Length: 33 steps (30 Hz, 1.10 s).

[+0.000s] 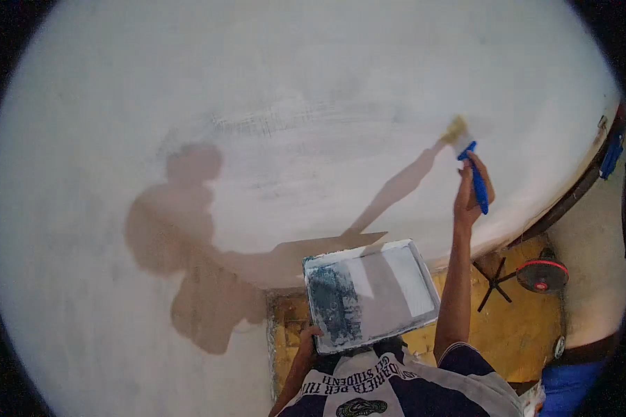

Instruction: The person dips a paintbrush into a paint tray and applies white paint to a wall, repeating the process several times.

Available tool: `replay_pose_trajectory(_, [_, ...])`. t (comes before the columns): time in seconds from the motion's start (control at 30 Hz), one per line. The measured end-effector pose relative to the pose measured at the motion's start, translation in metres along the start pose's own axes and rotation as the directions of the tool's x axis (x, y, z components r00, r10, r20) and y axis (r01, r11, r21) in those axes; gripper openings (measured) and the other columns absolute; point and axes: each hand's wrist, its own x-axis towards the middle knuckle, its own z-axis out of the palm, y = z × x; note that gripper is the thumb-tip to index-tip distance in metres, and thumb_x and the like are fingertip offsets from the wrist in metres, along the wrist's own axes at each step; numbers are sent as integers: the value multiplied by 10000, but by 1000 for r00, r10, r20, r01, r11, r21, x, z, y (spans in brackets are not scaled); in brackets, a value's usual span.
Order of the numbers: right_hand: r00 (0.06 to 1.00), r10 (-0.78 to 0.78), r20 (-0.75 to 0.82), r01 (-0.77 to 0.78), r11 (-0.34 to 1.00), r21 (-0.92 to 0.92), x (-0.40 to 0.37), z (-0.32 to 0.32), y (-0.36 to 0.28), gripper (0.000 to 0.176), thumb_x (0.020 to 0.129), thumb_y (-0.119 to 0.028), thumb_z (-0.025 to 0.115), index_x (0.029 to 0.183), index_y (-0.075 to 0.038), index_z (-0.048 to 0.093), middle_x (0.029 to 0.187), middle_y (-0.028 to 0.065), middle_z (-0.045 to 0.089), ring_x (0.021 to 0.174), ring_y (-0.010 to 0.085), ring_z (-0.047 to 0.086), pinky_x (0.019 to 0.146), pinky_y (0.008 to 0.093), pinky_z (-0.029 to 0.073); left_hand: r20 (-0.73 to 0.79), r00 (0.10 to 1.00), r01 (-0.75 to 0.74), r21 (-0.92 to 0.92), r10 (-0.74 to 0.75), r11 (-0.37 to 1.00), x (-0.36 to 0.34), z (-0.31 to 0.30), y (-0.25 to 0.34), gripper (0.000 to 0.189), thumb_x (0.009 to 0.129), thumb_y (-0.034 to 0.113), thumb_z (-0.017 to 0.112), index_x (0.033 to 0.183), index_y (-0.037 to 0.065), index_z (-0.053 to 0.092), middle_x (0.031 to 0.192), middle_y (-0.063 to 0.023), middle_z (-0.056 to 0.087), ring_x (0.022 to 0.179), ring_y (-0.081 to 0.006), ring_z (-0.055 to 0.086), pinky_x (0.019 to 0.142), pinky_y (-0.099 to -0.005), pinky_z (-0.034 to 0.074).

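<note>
My right hand [470,191] grips a paintbrush [478,177] by its blue handle. The brush's yellowish bristles meet the pale wall [327,62] at the upper right, and its metal band looks whitish. Low in the view, my left hand [310,340] holds a paint tray [435,314] at its lower left corner, with the thumb over the rim. White paint covers the tray's right side, and dark blue-green stains mark its left part. Most of my left hand's fingers are hidden under the tray.
Below the wall lies a yellowish floor [522,333]. A fan [541,276] with a red ring stands at the right, beside a dark-legged base [494,283]. Blue material [570,389] sits at the lower right. Shadows of my head, arm and brush fall on the wall.
</note>
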Motion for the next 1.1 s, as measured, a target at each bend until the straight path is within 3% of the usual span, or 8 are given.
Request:
replay_pose_trajectory(0.1, [974, -223, -48, 197, 930, -312, 23, -23, 2, 219, 1008, -68, 644, 1177, 45, 725, 1107, 140, 751, 999, 189, 704, 867, 330, 578, -25, 998, 50, -11, -50, 999, -13, 13, 18, 179, 818, 227, 657, 824, 48, 659, 863, -59, 665, 843, -230, 641, 828, -399, 523])
replay_pose_trajectory(0.27, [965, -259, -47, 246, 950, -191, 25, 9, -21, 229, 977, -20, 667, 1192, 31, 730, 1130, 162, 754, 1062, 205, 711, 952, 334, 554, -34, 996, 79, -1, -79, 997, -23, 25, 34, 179, 797, 212, 656, 854, 42, 656, 886, -64, 664, 855, -236, 644, 826, -400, 529])
replay_pose_trajectory(0.4, [972, -205, 118, 227, 948, -223, -5, 62, -53, 297, 901, -25, 719, 1173, -136, 761, 1057, 168, 761, 870, 247, 731, 788, 333, 576, -32, 995, 96, 5, -95, 995, -22, 28, 36, 190, 780, 200, 654, 878, 37, 654, 904, -67, 663, 864, -242, 646, 824, -401, 534])
replay_pose_trajectory(0.57, [909, -351, 224, 384, 914, -128, -36, 101, -80, 291, 878, 11, 730, 1151, -88, 756, 1067, 186, 759, 890, 230, 718, 727, 315, 567, -26, 993, 119, -12, -119, 993, -19, 26, 31, 214, 759, 185, 653, 908, 31, 651, 928, -72, 662, 876, -248, 649, 822, -402, 540])
replay_pose_trajectory(0.67, [895, -274, 352, 256, 962, 95, -41, 102, -106, 307, 861, -14, 724, 1149, -120, 745, 1135, 179, 750, 935, 305, 726, 776, 376, 589, -27, 991, 133, -23, -133, 991, -19, 26, 30, 233, 746, 176, 652, 926, 28, 650, 942, -74, 662, 883, -252, 651, 821, -402, 544])
replay_pose_trajectory(0.83, [928, 105, 359, -234, 912, 338, -18, 94, -119, 203, 946, -68, 701, 1123, 15, 757, 1086, 179, 759, 881, 166, 722, 794, 296, 590, -27, 989, 141, -46, -142, 989, -15, 21, 24, 270, 725, 162, 650, 956, 22, 647, 965, -79, 661, 895, -259, 654, 820, -403, 549])
replay_pose_trajectory(1.07, [973, 108, 206, -159, 956, 246, 9, 58, -87, 199, 941, -59, 698, 1116, 17, 756, 1051, 160, 750, 926, 185, 713, 843, 332, 608, 23, 976, 215, -49, -214, 975, -25, 41, 38, 297, 708, 149, 650, 982, 33, 645, 985, -79, 653, 906, -257, 649, 815, -393, 546])
replay_pose_trajectory(1.1, [971, 129, 203, -179, 952, 250, 10, 55, -86, 200, 945, -64, 697, 1119, 19, 753, 1062, 162, 746, 937, 189, 712, 855, 343, 612, -35, 989, 140, -45, -142, 989, -34, 55, 48, 284, 714, 155, 651, 972, 38, 645, 973, -77, 654, 904, -259, 648, 825, -390, 540])
